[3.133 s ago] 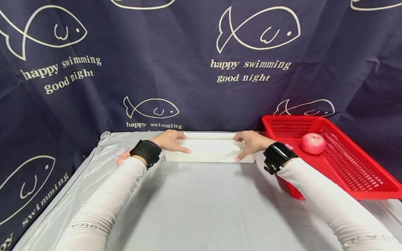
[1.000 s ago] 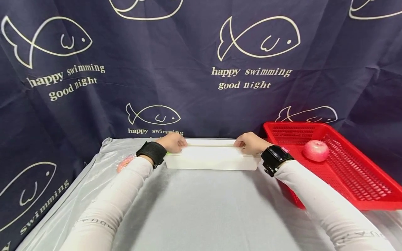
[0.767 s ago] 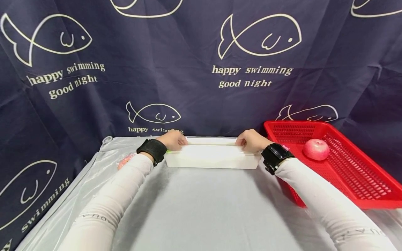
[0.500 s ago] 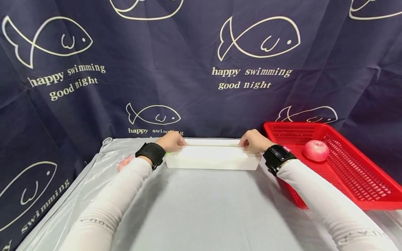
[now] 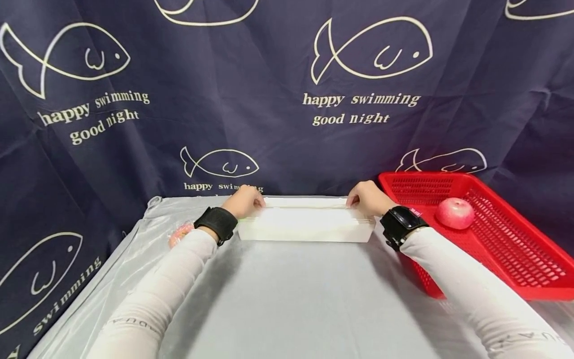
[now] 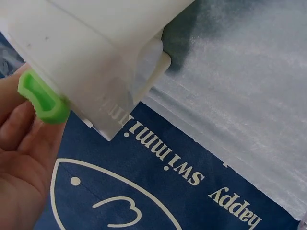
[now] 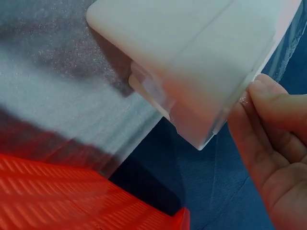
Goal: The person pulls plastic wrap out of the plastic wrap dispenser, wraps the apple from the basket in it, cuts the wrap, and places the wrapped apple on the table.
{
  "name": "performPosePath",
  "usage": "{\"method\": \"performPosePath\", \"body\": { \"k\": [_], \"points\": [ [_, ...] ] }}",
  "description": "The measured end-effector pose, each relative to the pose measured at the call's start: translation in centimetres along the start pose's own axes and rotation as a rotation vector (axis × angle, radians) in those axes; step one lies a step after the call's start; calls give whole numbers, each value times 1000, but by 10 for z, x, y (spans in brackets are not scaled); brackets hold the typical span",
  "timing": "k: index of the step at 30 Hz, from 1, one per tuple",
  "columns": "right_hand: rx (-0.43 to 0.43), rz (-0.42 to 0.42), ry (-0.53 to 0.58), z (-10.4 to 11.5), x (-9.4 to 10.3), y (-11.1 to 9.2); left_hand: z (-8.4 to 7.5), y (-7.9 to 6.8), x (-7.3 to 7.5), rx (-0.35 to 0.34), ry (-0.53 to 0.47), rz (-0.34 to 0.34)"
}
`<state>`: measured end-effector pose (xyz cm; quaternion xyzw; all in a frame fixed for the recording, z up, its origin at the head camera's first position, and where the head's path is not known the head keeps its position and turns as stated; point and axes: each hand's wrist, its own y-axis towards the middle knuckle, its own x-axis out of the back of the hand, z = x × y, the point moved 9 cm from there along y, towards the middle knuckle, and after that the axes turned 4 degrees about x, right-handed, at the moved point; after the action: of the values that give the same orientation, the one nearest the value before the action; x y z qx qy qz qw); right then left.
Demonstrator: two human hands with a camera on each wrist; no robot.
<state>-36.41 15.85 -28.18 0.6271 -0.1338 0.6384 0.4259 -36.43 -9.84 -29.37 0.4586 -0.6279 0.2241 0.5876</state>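
A long white cling film dispenser stands at the far edge of the table, with a green slide cutter at its left end. My left hand is at the left top corner, fingers curled, seeming to pinch the film there; its fingertips are partly behind the box in the left wrist view. At the opposite top corner my right hand pinches the edge of clear cling film between thumb and fingers. The film is barely visible in the head view.
On the right stands a red perforated basket holding a pinkish-red apple. An orange-pink item in clear wrap lies left, by my left wrist. A pale grey cloth covers the table; a dark blue fish-print curtain hangs behind.
My thumbs, spread over the dispenser's front about three seconds ago, have drawn up to the fingers at its top corners. Lately my right hand has shifted slightly right. The dispenser stays nearly in place.
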Motion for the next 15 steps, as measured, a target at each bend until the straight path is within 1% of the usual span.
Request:
{"method": "performPosePath", "body": {
  "k": [2,4,8,11,15],
  "points": [
    [-23,-16,-2,-3,3,-2,-1,2,3,14,2,-8],
    [-64,-22,-2,-7,5,-4,-1,2,5,30,-10,-9],
    [-125,-10,11,-12,6,-6,0,0,7,28,-36,-8],
    [-133,-8,12,-12,6,-6,4,-3,9,23,-49,-21],
    [-140,-6,2,-10,7,-5,11,-7,12,46,-78,-34]
  ]
}}
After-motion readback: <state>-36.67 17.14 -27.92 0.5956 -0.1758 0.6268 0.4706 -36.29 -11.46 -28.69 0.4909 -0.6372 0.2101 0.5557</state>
